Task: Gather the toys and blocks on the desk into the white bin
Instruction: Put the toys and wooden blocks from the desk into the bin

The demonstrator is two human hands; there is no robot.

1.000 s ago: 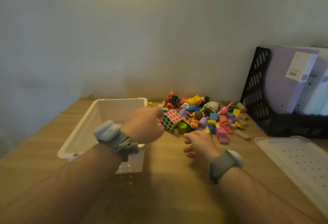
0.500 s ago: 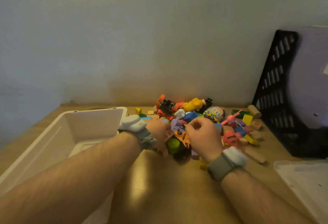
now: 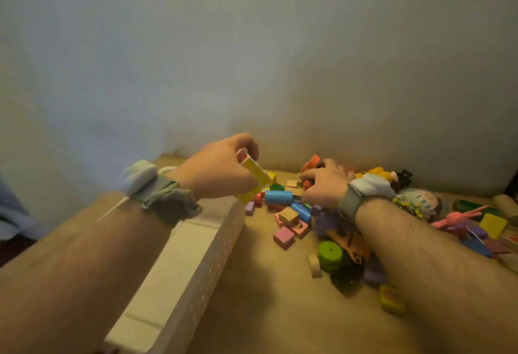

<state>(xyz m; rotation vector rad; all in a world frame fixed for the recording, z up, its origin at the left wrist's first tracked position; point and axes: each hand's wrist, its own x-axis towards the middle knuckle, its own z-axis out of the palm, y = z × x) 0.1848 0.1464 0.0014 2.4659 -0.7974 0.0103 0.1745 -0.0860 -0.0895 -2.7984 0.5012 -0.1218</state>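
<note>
- Since half a second ago the left hand (image 3: 215, 170) has come up out of the toy pile (image 3: 330, 230) with the puzzle cube (image 3: 253, 175), while the right hand (image 3: 326, 182) has pushed on to the pile's far side.
- Left fingers (image 3: 246, 143) are clenched over the cube's top and the thumb seems to sit under it, though blur hides the thumb.
- That cube hangs past the far end of the white bin (image 3: 179, 266), beside the rim rather than over it, probably on its way in.
- It is tilted, yellow face toward the camera, its visible long edge slanting from the fingertips down and right.
- Right-hand fingers curl down onto red pieces (image 3: 311, 161); I cannot tell whether they grip anything.
</note>
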